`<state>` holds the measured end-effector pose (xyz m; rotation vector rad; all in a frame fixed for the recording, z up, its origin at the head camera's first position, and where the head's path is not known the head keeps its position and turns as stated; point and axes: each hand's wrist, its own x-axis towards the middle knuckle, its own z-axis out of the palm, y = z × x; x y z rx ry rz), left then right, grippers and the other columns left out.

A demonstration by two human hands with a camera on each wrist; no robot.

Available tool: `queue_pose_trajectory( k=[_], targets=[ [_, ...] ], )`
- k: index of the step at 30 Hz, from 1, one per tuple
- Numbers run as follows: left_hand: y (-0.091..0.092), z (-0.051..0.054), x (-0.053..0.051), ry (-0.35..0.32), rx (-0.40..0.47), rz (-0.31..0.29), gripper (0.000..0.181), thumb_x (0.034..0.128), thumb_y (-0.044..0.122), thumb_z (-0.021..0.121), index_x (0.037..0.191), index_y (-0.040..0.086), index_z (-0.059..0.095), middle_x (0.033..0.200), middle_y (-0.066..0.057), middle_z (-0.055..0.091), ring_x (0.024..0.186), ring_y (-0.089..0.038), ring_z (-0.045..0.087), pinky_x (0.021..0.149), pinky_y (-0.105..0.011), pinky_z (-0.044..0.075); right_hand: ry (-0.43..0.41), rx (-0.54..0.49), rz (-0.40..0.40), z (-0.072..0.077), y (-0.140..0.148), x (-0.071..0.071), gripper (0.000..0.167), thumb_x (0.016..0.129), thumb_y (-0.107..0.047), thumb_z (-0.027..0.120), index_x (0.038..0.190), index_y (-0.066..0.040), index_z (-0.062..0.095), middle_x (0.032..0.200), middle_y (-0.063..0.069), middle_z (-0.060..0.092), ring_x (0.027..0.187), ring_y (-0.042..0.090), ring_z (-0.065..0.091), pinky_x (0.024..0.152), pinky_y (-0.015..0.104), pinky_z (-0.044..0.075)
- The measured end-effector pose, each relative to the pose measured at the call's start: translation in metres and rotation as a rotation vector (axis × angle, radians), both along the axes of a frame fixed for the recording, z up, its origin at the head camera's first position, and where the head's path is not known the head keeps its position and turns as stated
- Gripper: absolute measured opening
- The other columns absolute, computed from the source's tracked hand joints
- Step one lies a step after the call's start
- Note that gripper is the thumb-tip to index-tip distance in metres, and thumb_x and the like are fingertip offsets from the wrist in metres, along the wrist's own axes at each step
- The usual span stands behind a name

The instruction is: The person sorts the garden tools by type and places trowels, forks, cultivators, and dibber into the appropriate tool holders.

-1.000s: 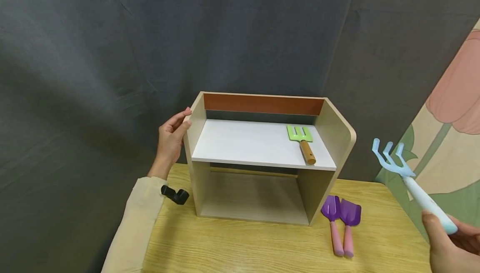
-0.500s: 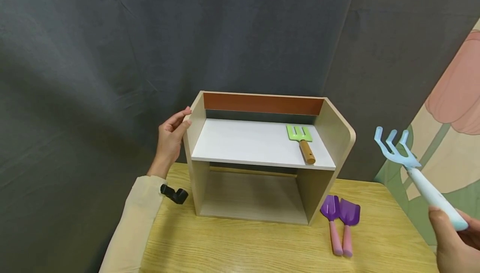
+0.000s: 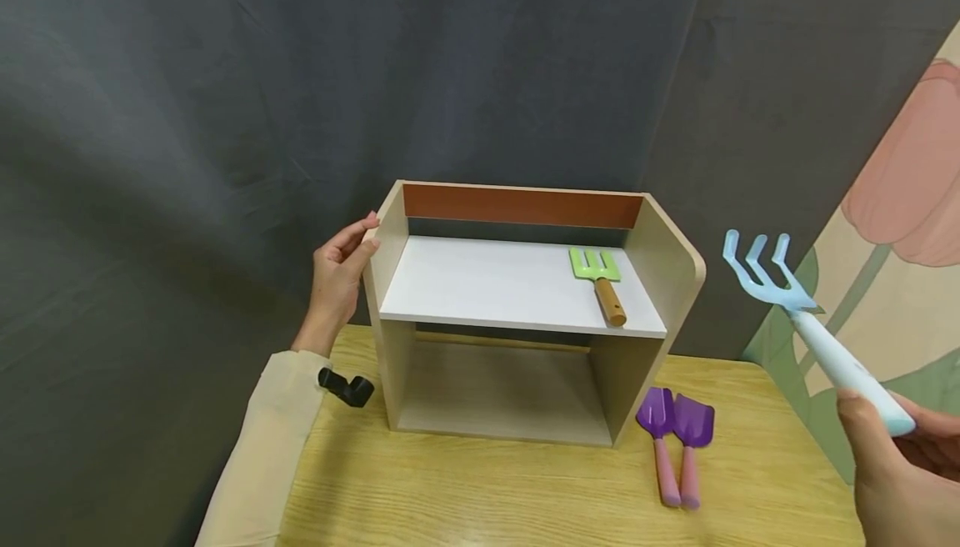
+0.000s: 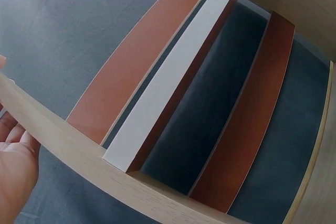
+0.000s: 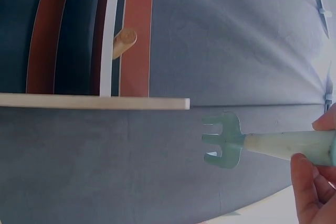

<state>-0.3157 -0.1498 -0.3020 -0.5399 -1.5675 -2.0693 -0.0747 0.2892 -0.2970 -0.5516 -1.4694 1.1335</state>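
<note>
My left hand (image 3: 337,280) grips the left side panel of a small wooden shelf (image 3: 491,323), with the thumb in front of its edge. In the left wrist view, part of that hand (image 4: 18,169) shows beside the panel. A light blue hand cultivator (image 3: 840,355) is held by the end of its handle in my right hand (image 3: 903,480), its three prongs pointing up, right of the shelf and apart from it. On the white upper board lies a green hand fork (image 3: 596,265) with a brown handle, toward the right end.
Two purple toy shovels (image 3: 657,414) with pink handles lie side by side on the wooden table (image 3: 450,489), right of the shelf. A dark grey curtain (image 3: 487,63) hangs behind. A cloth with a tulip print (image 3: 915,172) is at the right.
The cultivator in my right hand has risen, shifting slightly right and then back left toward the shelf. My left hand stays on the side panel.
</note>
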Motion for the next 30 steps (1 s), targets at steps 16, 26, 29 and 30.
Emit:
queue_pose_trajectory(
  k=[16,26,29,30],
  targets=[
    [0.001,-0.001,0.002,0.004,-0.008,-0.003,0.033,0.0906,-0.006,0.059,0.122,-0.017,0.056,0.131,-0.022,0.056,0.125,-0.023,0.051,0.104,-0.041,0.038,0.103,0.047,0.093,0.005,-0.017,-0.016,0.019,0.066,0.010,0.079,0.081,0.013,0.067,0.074,-0.003,0.071,0.056,0.001,0.061,0.060,0.010,0.048],
    [0.002,0.001,0.003,-0.002,-0.009,0.003,0.034,0.0906,-0.006,0.059,0.123,-0.016,0.056,0.131,-0.022,0.056,0.123,-0.023,0.052,0.102,-0.041,0.040,0.269,0.176,0.175,0.005,-0.040,-0.027,0.021,0.062,0.012,0.078,0.077,0.022,0.065,0.062,-0.002,0.067,0.043,0.000,0.053,0.051,0.009,0.044],
    [0.003,0.000,0.003,-0.011,-0.013,-0.006,0.035,0.0909,-0.006,0.059,0.124,-0.016,0.055,0.132,-0.022,0.055,0.124,-0.023,0.052,0.102,-0.042,0.040,0.310,0.178,0.203,0.001,-0.047,-0.030,0.021,0.063,0.012,0.078,0.076,0.022,0.065,0.063,-0.002,0.067,0.044,0.000,0.054,0.051,0.008,0.044],
    [0.003,0.000,0.003,-0.014,-0.014,-0.008,0.035,0.0909,-0.006,0.059,0.124,-0.016,0.055,0.132,-0.022,0.055,0.124,-0.023,0.052,0.102,-0.042,0.039,0.326,0.177,0.216,0.000,-0.048,-0.031,0.022,0.063,0.013,0.078,0.076,0.023,0.064,0.064,-0.002,0.068,0.044,0.000,0.054,0.051,0.009,0.044]
  ],
)
